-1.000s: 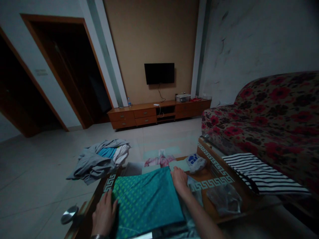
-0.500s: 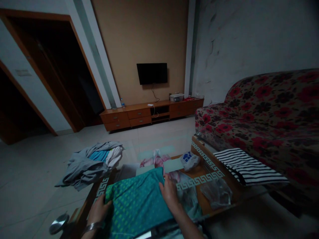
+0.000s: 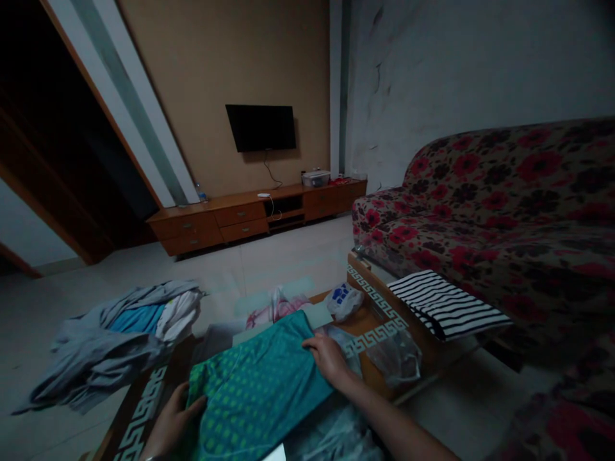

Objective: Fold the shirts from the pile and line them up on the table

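Note:
A folded teal garment with green dots lies across the glass-topped coffee table in front of me. My left hand is closed on its left edge, thumb on top of the cloth. At the opposite side, my right hand pinches the garment's far right part between thumb and fingers. The exact kind of garment cannot be made out. Left of it, a loose heap of grey, blue and white clothes rests at the table's far left corner. A folded black-and-white striped garment lies on the table's right side.
Plastic bags and a white bag with blue print show at the table's middle and right. A floral sofa stands to the right. Beyond the floor is a low wooden cabinet beneath a wall television.
My view has turned to the right, so the room and table things sit further left. Both hands keep hold of the teal garment, and my right forearm reaches in more from the right.

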